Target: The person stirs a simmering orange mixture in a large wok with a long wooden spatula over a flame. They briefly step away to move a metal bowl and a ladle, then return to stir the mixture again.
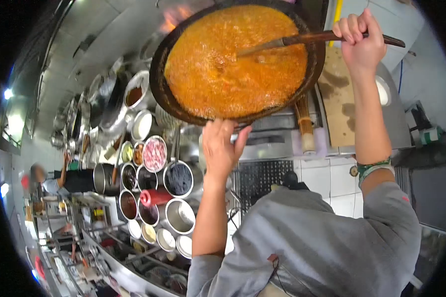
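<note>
Ladle (pixel 262 48) dipped in a wok (pixel 159 84) of bubbling orange liquid (pixel 218 74).
Right hand (pixel 362 42) clenched round the ladle's handle; left hand (pixel 220 148) at the near rim, its grip unclear.

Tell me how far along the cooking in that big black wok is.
Done: foamy orange liquid already fills much of the large round black wok, and orange flames show beside it.
In hand: the right hand holds a long brown-handled utensil dipped in the liquid; the left hand is at the near rim.
Left: probably taking the liquid out; its doneness can't be told.
</note>
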`<act>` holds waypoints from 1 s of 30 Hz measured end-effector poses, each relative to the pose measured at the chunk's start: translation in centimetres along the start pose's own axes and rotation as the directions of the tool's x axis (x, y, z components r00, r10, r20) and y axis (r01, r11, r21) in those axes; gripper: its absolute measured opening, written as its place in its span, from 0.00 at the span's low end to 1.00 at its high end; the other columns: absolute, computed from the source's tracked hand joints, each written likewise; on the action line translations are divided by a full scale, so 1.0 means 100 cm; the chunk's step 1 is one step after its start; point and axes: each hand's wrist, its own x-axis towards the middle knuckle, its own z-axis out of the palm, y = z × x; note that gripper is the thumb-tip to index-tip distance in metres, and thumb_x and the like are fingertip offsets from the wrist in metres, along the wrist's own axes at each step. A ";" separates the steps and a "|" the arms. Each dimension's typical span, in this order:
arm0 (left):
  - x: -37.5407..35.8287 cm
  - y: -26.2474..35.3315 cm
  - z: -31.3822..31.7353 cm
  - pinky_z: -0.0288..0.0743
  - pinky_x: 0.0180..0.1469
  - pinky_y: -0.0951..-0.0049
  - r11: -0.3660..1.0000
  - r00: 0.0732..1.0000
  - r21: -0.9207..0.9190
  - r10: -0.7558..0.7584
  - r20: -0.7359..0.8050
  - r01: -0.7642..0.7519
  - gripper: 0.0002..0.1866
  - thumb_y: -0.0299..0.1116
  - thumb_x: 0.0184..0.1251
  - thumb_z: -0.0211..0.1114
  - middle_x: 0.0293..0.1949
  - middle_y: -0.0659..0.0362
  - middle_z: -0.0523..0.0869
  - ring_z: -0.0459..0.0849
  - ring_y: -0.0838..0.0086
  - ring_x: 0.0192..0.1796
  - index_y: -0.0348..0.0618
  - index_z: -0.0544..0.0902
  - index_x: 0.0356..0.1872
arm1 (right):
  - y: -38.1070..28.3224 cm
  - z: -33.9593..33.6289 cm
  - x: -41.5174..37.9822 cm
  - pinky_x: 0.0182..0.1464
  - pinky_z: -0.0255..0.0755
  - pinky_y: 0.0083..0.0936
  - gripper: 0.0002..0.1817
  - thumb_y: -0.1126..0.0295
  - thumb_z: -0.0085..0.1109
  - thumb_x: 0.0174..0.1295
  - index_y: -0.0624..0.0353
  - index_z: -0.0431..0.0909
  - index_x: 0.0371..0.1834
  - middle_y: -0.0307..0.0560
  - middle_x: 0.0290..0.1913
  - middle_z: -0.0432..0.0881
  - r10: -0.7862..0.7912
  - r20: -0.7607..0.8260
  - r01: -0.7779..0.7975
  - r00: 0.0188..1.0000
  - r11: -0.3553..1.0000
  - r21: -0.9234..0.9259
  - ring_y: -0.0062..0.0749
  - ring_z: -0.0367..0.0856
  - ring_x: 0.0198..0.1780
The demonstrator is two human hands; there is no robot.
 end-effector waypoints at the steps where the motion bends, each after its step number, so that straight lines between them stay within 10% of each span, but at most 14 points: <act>1: 0.001 -0.003 0.002 0.65 0.35 0.60 1.000 1.000 -0.008 0.003 0.000 -0.003 0.15 0.37 0.53 0.76 0.29 0.55 0.78 0.75 0.57 0.32 0.42 0.78 0.32 | 0.015 -0.002 -0.005 0.32 0.59 0.33 0.20 0.65 0.42 0.74 0.53 0.58 0.20 0.36 0.14 0.55 -0.031 0.020 0.031 0.999 0.999 -0.011 0.25 0.54 0.20; 12: -0.003 -0.008 -0.001 0.69 0.39 0.60 1.000 0.999 -0.025 0.018 0.036 -0.018 0.14 0.37 0.54 0.75 0.30 0.55 0.80 0.77 0.57 0.35 0.41 0.80 0.33 | 0.107 0.006 -0.079 0.43 0.72 0.40 0.21 0.64 0.40 0.77 0.59 0.61 0.22 0.42 0.19 0.61 -0.199 0.416 0.327 0.887 0.908 -0.263 0.32 0.64 0.26; 20: -0.008 -0.014 -0.010 0.70 0.40 0.58 0.991 0.998 -0.123 0.060 0.015 -0.058 0.12 0.34 0.59 0.72 0.31 0.50 0.80 0.78 0.52 0.36 0.37 0.80 0.34 | 0.065 -0.014 -0.039 0.45 0.72 0.40 0.21 0.65 0.41 0.75 0.55 0.60 0.18 0.38 0.18 0.58 -0.030 0.175 0.060 0.984 0.984 -0.166 0.30 0.61 0.24; 28: -0.021 -0.010 -0.001 0.69 0.45 0.59 0.996 0.995 -0.087 -0.032 -0.094 0.023 0.15 0.39 0.56 0.72 0.34 0.54 0.79 0.77 0.57 0.41 0.43 0.80 0.37 | -0.020 -0.053 0.036 0.59 0.68 0.48 0.19 0.67 0.46 0.73 0.54 0.60 0.20 0.37 0.21 0.58 0.141 0.146 -0.097 0.979 0.956 -0.278 0.29 0.61 0.28; 29: -0.023 -0.006 0.001 0.69 0.47 0.57 0.996 0.985 -0.071 -0.067 -0.160 0.057 0.15 0.40 0.54 0.73 0.35 0.55 0.79 0.77 0.58 0.42 0.44 0.80 0.37 | -0.041 -0.101 0.083 0.61 0.69 0.49 0.22 0.67 0.44 0.75 0.55 0.59 0.18 0.40 0.21 0.59 0.291 0.375 -0.209 0.880 0.947 -0.244 0.33 0.63 0.29; 30: -0.026 -0.001 0.004 0.68 0.50 0.56 0.994 0.969 -0.056 -0.103 -0.226 0.092 0.16 0.41 0.53 0.73 0.37 0.55 0.79 0.77 0.58 0.44 0.45 0.80 0.37 | -0.054 -0.070 0.076 0.51 0.66 0.43 0.22 0.66 0.45 0.74 0.53 0.58 0.17 0.38 0.19 0.59 0.238 0.319 -0.139 0.917 0.943 -0.303 0.30 0.61 0.26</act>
